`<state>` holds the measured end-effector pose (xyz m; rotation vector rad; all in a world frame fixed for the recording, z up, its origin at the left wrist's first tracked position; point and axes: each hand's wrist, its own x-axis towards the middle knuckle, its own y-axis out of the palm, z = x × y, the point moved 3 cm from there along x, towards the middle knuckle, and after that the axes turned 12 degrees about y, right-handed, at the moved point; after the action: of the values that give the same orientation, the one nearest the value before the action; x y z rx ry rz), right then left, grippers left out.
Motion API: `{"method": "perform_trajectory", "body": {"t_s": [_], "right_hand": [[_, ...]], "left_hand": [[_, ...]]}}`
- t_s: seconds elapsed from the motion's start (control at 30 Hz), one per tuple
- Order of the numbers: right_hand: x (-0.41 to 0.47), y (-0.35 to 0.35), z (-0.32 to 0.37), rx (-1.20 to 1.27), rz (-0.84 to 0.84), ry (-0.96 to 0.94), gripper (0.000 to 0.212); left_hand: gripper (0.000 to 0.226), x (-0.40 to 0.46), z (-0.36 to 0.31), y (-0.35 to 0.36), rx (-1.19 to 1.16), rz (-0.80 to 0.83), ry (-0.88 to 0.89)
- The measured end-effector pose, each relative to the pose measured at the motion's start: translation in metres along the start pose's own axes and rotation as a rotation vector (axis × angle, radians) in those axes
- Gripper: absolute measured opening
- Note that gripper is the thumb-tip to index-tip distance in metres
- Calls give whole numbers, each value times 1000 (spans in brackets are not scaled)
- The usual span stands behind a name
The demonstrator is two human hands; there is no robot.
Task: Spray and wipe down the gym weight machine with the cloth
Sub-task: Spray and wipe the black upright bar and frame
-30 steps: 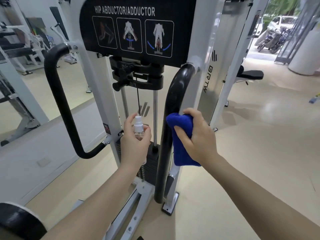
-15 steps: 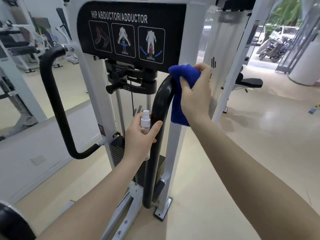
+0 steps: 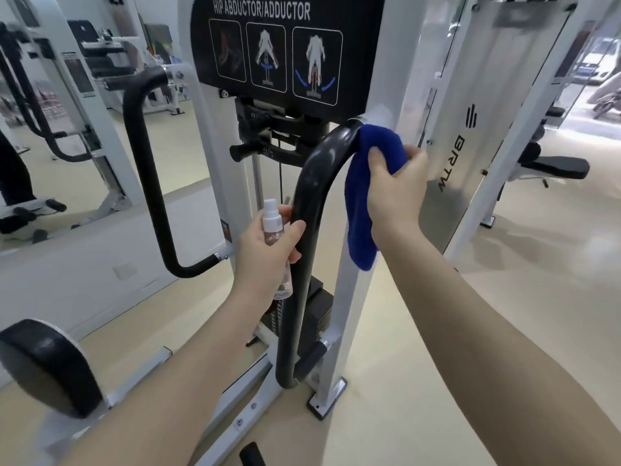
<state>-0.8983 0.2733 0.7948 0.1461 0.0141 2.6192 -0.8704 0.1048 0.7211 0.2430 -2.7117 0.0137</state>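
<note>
Head view: the right hand grips the blue cloth, fingers curled round it, pressing it on the top bend of the black handle bar where the bar meets the white frame. The left hand holds the spray bottle upright, just left of the bar. Open floor lies to the right. Compared with half a second ago, the cloth sits at much the same bend, and the view has shifted.
</note>
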Motion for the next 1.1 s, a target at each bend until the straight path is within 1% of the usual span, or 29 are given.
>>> {"method": "perform_trajectory", "body": {"t_s": [0.07,0.1,0.13,0.2,0.3,0.37,0.43,0.47,0.53,0.6,0.63,0.7,0.8,0.83,0.87,0.9,1.0,1.03,1.1], "right_hand": [[-5,13,-10,104,100,201,19],[-11,20,-15,133,152,249,20],[-19,26,-22,136,206,260,24],[-31,31,-33,123,285,213,27],[-33,26,-46,54,364,138,20],[-36,22,-52,-75,373,92,15],[-41,21,-53,-134,371,108,16],[-41,21,-51,-114,372,130,17],[-35,21,-38,7,338,153,16],[-29,20,-28,111,283,111,15],[-30,21,-29,123,273,70,16],[-39,23,-47,56,293,4,20],[-50,20,-81,-232,370,47,25],[-50,17,-87,-292,371,51,27],[-51,14,-85,-290,348,17,29],[-52,12,-77,-243,306,-63,32],[-55,11,-27,-101,171,-452,35],[-52,13,-11,-107,129,-568,34],[-46,21,11,-203,32,-741,33]], "left_hand": [[12,-2,-1,1,9,-23,6],[12,-2,-1,2,6,-32,9],[12,-2,-1,3,1,-39,16],[13,-2,-2,4,-2,-55,33],[13,-2,-1,6,9,-77,33],[13,-3,1,5,11,-85,24],[14,-4,2,4,11,-82,12],[14,-4,2,4,0,-79,3],[13,-3,3,3,-22,-66,-20],[11,-2,3,2,-25,-41,-28],[11,-1,3,2,-26,-32,-28],[10,1,3,1,-26,-20,-13],[9,1,3,1,-22,-6,-1],[9,1,3,0,-25,2,-10],[10,2,3,0,-36,15,-19],[10,3,2,-1,-52,29,-27],[9,4,0,-3,-74,46,-33],[8,4,-1,-3,-72,47,-29],[7,4,-1,-4,-57,46,-31]]}}
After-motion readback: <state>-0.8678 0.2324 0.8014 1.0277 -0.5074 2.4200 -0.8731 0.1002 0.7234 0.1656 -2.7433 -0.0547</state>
